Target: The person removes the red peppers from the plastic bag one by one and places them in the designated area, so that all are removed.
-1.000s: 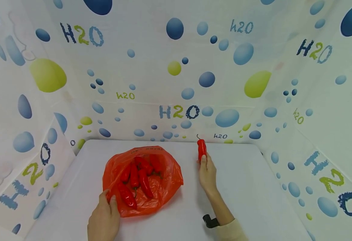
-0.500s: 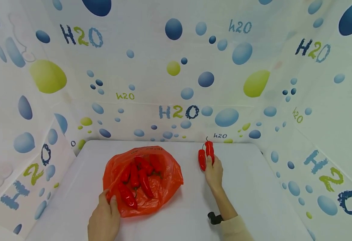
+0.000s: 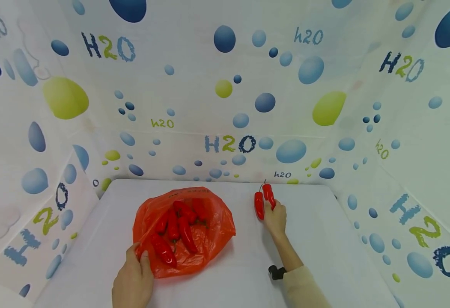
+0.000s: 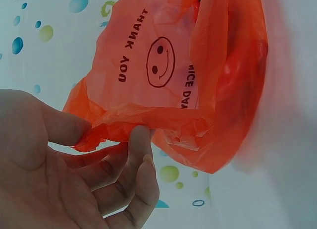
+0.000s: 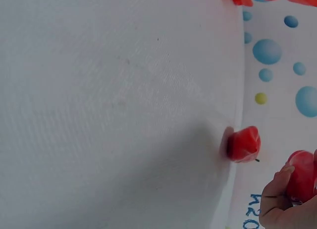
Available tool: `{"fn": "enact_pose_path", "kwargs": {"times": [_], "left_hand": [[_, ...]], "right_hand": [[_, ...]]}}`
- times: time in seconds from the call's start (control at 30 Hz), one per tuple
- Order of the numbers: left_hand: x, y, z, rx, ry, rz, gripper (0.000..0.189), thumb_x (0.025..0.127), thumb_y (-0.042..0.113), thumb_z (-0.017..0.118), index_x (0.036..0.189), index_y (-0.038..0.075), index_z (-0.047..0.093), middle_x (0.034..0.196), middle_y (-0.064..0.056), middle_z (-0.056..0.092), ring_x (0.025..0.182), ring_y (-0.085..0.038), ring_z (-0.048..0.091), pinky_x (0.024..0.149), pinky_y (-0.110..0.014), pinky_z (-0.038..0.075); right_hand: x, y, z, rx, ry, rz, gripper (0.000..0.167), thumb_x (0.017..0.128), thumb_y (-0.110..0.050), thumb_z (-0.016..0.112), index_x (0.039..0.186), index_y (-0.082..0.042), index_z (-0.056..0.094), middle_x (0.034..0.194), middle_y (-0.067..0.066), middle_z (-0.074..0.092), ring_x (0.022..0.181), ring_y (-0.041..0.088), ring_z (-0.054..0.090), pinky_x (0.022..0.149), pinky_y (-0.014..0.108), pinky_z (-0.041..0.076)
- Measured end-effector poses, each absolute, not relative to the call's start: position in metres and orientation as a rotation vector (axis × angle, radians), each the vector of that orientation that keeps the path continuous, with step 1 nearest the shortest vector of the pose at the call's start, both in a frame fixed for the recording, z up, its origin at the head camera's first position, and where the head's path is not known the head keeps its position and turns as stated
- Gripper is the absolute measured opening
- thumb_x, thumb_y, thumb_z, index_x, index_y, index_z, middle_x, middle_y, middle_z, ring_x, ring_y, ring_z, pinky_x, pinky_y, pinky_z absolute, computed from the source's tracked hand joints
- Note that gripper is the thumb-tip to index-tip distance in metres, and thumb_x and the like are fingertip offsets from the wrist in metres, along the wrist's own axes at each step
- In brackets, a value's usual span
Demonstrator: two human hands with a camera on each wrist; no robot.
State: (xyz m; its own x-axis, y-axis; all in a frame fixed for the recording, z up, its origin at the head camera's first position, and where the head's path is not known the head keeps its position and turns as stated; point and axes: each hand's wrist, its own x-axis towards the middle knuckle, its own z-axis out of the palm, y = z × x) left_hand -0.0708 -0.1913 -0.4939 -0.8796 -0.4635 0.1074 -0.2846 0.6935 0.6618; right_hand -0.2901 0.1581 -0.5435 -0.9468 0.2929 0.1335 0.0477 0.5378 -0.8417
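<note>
In the head view my left hand [image 3: 133,278] grips the near left rim of an orange-red plastic bag [image 3: 219,248]. The left wrist view shows thumb and fingers pinching a gathered edge of that bag [image 4: 143,115]. Several red chili peppers [image 3: 186,234] lie inside the open mouth. To the right, at the table's far side, my right hand [image 3: 275,219] holds the lower end of a red chili pepper [image 3: 268,194], its stem pointing away. Just left of it, a second red chili pepper [image 3: 259,205] lies on the table. In the right wrist view the right hand [image 5: 282,199] shows only partly.
The table [image 3: 325,248] is white, its back edge close behind the two peppers on the right. Walls of white sheeting [image 3: 194,90] with blue and green dots enclose it on the back and sides. A black device [image 3: 276,272] sits at my right wrist.
My right hand has shifted right with its chili pepper, uncovering the other pepper on the table, then tilted and lowered it slightly. My left hand keeps its hold on the bag.
</note>
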Motion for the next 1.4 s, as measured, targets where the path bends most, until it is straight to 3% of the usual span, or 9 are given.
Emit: {"fn": "enact_pose_path", "kwargs": {"times": [0.13,0.37,0.63,0.77,1.0,1.4], "left_hand": [[-0.071,-0.192,-0.494,0.599,-2.65,-0.971,0.047,0.111,0.024,0.043,0.147,-0.005,0.04,0.119,-0.04,0.064,0.096,-0.061,0.065,0.072,-0.069,0.052],[-0.072,-0.193,-0.493,0.612,-2.679,-0.973,0.048,0.111,0.024,0.041,0.148,-0.006,0.037,0.121,-0.04,0.063,0.098,-0.06,0.065,0.076,-0.068,0.053],[-0.071,-0.194,-0.495,0.61,-2.655,-0.973,0.048,0.111,0.024,0.042,0.148,-0.006,0.039,0.12,-0.04,0.063,0.097,-0.061,0.065,0.074,-0.069,0.053],[-0.071,-0.194,-0.496,0.613,-2.661,-0.972,0.048,0.111,0.024,0.042,0.148,-0.006,0.039,0.12,-0.04,0.063,0.097,-0.061,0.065,0.074,-0.069,0.053],[-0.072,-0.195,-0.495,0.623,-2.687,-0.978,0.049,0.111,0.024,0.042,0.148,-0.007,0.037,0.119,-0.04,0.063,0.096,-0.059,0.066,0.075,-0.067,0.054],[-0.072,-0.195,-0.495,0.621,-2.681,-0.981,0.048,0.111,0.025,0.043,0.148,-0.007,0.038,0.114,-0.038,0.066,0.091,-0.057,0.068,0.071,-0.065,0.055]], "right_hand": [[-0.294,0.16,-0.547,-0.325,-2.551,1.371,0.045,0.109,-0.025,0.051,0.135,0.012,0.055,0.115,0.026,0.062,0.102,0.037,0.061,0.082,0.048,0.058],[-0.303,0.164,-0.558,-0.369,-2.589,1.309,0.039,0.107,-0.023,0.05,0.122,0.012,0.06,0.101,0.024,0.063,0.087,0.033,0.06,0.067,0.038,0.051],[-0.312,0.166,-0.566,-0.418,-2.648,1.293,0.049,0.108,-0.024,0.052,0.137,0.016,0.051,0.115,0.03,0.059,0.104,0.04,0.058,0.083,0.049,0.054],[-0.316,0.166,-0.566,-0.435,-2.684,1.273,0.05,0.108,-0.024,0.051,0.138,0.017,0.05,0.12,0.032,0.058,0.109,0.043,0.057,0.089,0.053,0.054],[-0.32,0.166,-0.568,-0.432,-2.691,1.264,0.044,0.108,-0.022,0.05,0.128,0.018,0.055,0.115,0.031,0.062,0.106,0.043,0.06,0.087,0.053,0.054],[-0.322,0.171,-0.568,-0.467,-2.762,1.272,0.051,0.105,-0.026,0.053,0.136,0.014,0.05,0.125,0.033,0.059,0.115,0.045,0.058,0.095,0.057,0.052]]}}
